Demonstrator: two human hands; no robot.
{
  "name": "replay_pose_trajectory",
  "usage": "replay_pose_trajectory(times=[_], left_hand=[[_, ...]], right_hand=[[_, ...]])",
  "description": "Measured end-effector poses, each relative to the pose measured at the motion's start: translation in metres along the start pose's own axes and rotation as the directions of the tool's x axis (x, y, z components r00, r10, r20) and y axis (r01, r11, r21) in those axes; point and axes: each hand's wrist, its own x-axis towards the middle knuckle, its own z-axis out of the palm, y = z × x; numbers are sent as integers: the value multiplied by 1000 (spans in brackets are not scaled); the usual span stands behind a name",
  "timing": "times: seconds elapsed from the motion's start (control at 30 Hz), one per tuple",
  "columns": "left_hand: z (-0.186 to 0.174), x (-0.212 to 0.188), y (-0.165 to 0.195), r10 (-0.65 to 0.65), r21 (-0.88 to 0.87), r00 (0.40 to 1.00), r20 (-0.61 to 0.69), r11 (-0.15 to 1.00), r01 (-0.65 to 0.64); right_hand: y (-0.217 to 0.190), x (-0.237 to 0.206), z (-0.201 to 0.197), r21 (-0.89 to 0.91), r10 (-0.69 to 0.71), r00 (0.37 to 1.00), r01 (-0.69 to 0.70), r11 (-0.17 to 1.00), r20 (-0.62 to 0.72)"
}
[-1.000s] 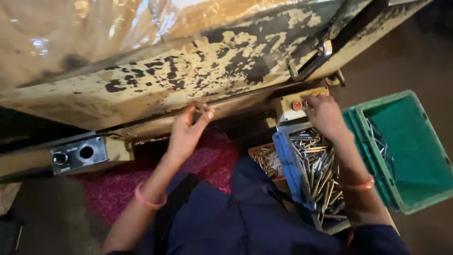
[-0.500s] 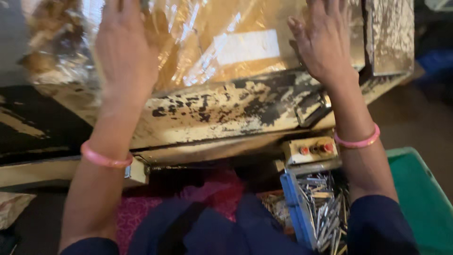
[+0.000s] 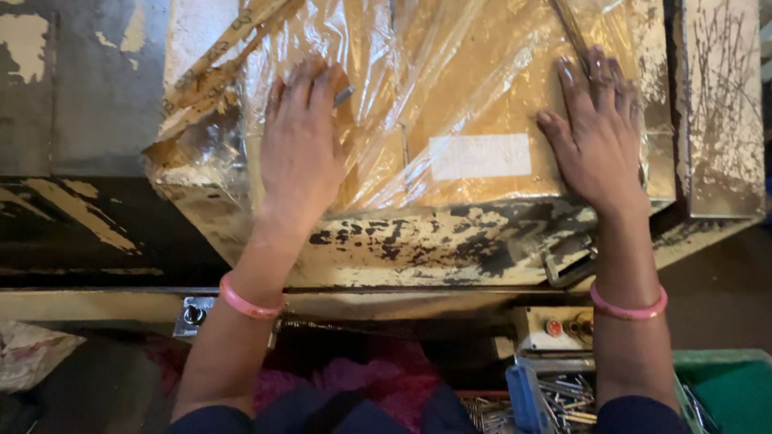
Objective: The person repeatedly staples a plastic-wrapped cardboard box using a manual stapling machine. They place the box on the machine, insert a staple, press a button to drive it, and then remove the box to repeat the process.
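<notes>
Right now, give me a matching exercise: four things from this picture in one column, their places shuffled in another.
Things:
1. left hand
2. white label
3. green bin
4. red button box

Places:
A. bottom right corner
B. under the plastic wrap, between the hands
C. flat on the wrap, left side
D. below the right wrist, beside the bracelet

Pairs: 1-C, 2-B, 3-A, 4-D

Green crate [image 3: 728, 390]: cut off by bottom and right edges; contents not visible.
Metal pins [image 3: 563, 398]: bottom edge cuts the pile; single pieces too small to tell.
White label [image 3: 480, 156]: blurred under plastic wrap [image 3: 418, 88].
Small metal piece [image 3: 343, 96]: mostly hidden behind left hand [image 3: 299, 145].
Crumpled rag [image 3: 28, 354]: cut off at left edge.
</notes>
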Motion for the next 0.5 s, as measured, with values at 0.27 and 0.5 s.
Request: replay_pose_trajectory(times=[0.27, 0.5], left_hand=[[-5, -3, 2, 8, -36, 999, -50, 999, -9], [-5, -4, 0, -3, -42, 998, -61, 999, 0]], right_hand=[[-9, 4, -1, 2, 31, 1000, -31, 1000, -6], [-10, 2, 0, 5, 41, 999, -41, 999, -8]])
